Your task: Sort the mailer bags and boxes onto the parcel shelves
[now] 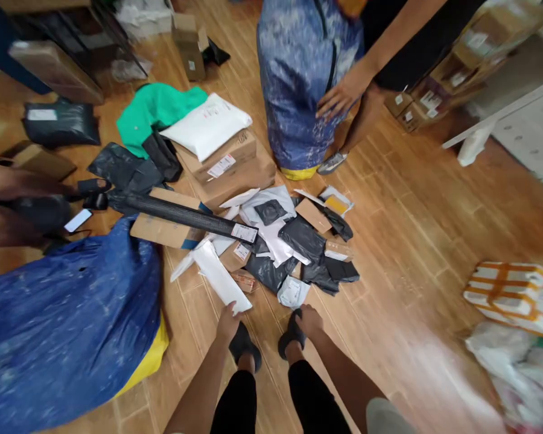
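Note:
I look down at a heap of parcels on a wooden floor. My left hand (228,320) grips the near end of a long white mailer (219,277) lying on the floor. My right hand (308,319) hangs low by my right sandal (292,334), just short of a small pale packet (293,292); its fingers are curled, and what they hold, if anything, I cannot make out. Black poly bags (304,241) and white mailers (266,220) lie mixed just beyond my feet. A long black tube parcel (181,212) crosses the heap.
A big blue sack (63,325) sits at my left. Another person leans a hand (341,96) on an upright blue sack (298,78) at the far side. Stacked cardboard boxes (230,166), a green bag (156,108) and a white bag (208,123) lie behind. An orange-striped parcel (516,295) rests at the right.

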Available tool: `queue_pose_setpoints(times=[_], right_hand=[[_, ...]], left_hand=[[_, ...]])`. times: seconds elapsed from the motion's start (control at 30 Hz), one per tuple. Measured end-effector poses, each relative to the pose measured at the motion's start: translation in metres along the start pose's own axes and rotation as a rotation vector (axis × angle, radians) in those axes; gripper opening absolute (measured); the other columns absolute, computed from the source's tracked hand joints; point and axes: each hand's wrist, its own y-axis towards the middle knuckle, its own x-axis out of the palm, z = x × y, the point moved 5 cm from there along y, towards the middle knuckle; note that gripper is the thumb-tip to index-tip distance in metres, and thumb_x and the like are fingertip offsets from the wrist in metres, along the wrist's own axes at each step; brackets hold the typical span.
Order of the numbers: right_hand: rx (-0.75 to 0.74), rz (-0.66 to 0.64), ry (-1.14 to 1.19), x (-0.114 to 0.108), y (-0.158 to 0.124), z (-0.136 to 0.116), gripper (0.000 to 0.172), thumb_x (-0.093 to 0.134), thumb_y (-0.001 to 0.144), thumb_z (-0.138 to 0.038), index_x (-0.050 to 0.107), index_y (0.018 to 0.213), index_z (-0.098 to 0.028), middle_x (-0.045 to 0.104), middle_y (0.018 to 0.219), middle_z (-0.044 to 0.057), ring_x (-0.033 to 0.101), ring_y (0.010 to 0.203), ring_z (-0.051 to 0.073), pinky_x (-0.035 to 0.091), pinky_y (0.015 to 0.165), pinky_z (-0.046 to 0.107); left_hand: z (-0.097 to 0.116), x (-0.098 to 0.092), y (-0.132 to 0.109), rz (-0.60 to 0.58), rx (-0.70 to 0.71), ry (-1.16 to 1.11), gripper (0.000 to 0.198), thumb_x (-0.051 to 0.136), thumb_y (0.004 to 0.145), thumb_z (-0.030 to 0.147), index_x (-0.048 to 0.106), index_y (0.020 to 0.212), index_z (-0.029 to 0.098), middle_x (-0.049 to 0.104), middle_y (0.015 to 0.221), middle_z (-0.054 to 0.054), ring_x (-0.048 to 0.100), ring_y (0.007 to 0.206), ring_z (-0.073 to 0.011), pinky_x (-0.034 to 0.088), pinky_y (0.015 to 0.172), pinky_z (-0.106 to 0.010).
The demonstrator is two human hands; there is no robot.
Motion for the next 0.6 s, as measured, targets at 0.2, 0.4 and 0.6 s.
queue_pose_setpoints(times=[0.2,0.4,0.6], right_hand=[[-0.202,0.123,-0.189,0.144,0.225,-0.075,0.075,0.076,0.071,-0.037,0.044,0.135,-0.014,0.056,0.125,0.020,0.050,0.116,0.034,0.043,0.092,0.044],[-0.614,0.283,-0.458,0.177,0.326,-0.091,0.050,0.056,0.085,-0.020,0.048,0.135,-0.017,0.053,0.130,0.021,0.050,0.116,0.035,0.044,0.091,0.046],[-0.809,0.451,-0.129,0.039,0.250,-0.066,0.030,0.051,0.066,-0.008,0.066,0.090,-0.017,0.068,0.093,0.009,0.061,0.092,0.024,0.047,0.083,0.033]], left_hand=[[0.005,0.098,0.180,0.015,0.456,-0.002,0.038,0.041,0.094,0.026,0.054,0.129,0.018,0.063,0.120,-0.011,0.061,0.107,-0.0202,0.045,0.096,-0.033],[0.014,0.149,0.230,-0.041,1.366,0.603,0.025,0.046,0.091,0.026,0.064,0.107,0.021,0.065,0.085,-0.006,0.059,0.079,-0.0213,0.045,0.067,-0.033],[0.014,0.096,0.199,0.172,1.548,0.297,0.031,0.052,0.091,0.024,0.057,0.121,0.022,0.063,0.101,-0.008,0.058,0.089,-0.0209,0.048,0.075,-0.036]])
